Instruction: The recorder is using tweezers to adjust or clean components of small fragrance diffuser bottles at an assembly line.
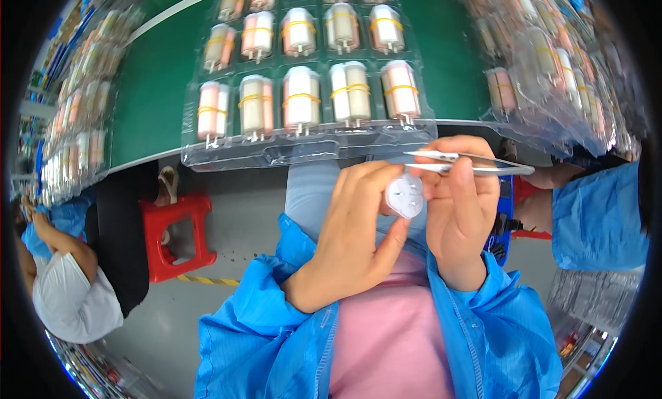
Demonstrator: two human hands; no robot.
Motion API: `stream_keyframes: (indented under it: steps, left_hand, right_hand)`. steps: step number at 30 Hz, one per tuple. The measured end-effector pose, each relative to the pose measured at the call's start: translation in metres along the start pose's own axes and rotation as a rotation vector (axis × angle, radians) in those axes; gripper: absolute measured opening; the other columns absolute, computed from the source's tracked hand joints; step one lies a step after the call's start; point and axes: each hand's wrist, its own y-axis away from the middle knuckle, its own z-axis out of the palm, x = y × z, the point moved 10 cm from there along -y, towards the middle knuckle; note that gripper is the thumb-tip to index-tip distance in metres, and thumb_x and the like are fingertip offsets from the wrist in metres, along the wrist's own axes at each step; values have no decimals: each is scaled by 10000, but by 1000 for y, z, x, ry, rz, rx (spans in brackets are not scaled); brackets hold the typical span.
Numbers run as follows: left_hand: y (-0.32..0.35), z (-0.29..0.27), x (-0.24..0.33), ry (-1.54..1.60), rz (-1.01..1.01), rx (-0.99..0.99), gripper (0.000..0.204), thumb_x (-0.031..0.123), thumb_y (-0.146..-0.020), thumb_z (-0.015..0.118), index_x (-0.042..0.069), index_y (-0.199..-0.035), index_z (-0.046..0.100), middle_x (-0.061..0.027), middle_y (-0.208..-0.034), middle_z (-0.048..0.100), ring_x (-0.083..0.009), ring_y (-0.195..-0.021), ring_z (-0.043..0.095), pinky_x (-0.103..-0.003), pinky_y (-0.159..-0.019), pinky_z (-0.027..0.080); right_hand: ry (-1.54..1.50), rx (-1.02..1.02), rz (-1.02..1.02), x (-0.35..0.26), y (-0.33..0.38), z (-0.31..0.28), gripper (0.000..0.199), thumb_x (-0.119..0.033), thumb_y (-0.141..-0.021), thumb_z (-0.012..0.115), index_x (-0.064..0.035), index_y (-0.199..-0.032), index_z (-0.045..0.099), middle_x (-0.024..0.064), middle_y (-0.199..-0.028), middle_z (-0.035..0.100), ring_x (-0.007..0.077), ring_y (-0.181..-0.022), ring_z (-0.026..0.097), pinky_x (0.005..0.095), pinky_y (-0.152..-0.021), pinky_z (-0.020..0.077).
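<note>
My left hand [348, 237] is closed around a small white lobed plastic piece [404, 197], its rounded end facing up with small raised bits on it. How far it extends inside the fingers is hidden. In my right hand [463, 223] a pair of metal tweezers [500, 167] lies between thumb and fingers. Their tips point left, just above the white piece and apart from each other. Beyond both hands, a clear plastic tray [265, 151] holds rows of white, pink and beige cylinder bundles [301, 99], wrapped with yellow bands.
The tray rests on a green worktop [155, 103], its near side jutting past the edge. More filled trays stand at far left and right [572, 113]. A red stool [148, 237] is on the floor to the left. Co-workers sit on both sides, one in a white sleeve [72, 302].
</note>
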Motion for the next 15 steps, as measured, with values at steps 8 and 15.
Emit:
stream_keyframes:
  steps: [8, 15]
  left_hand:
    - [6, 17, -19, 282, -321, -96, 469, 53, -719, 763, 32, -1055, 435, -123, -930, 517, -239, -865, 596, -326, -703, 485]
    - [6, 19, -19, 331, -371, -107, 427, 42, -734, 740, 32, -1060, 464, -135, -925, 604, -250, -831, 643, -329, -679, 494]
  right_hand:
    - [-106, -55, 89, 9, 6, 4, 226, -159, -937, 565, 20, -1072, 534, 153, -962, 654, 134, -835, 622, 251, -721, 509]
    - [-184, -90, 119, 12, 7, 9, 224, -133, -931, 571, 34, -1075, 531, 153, -966, 653, 155, -882, 640, 273, -777, 527]
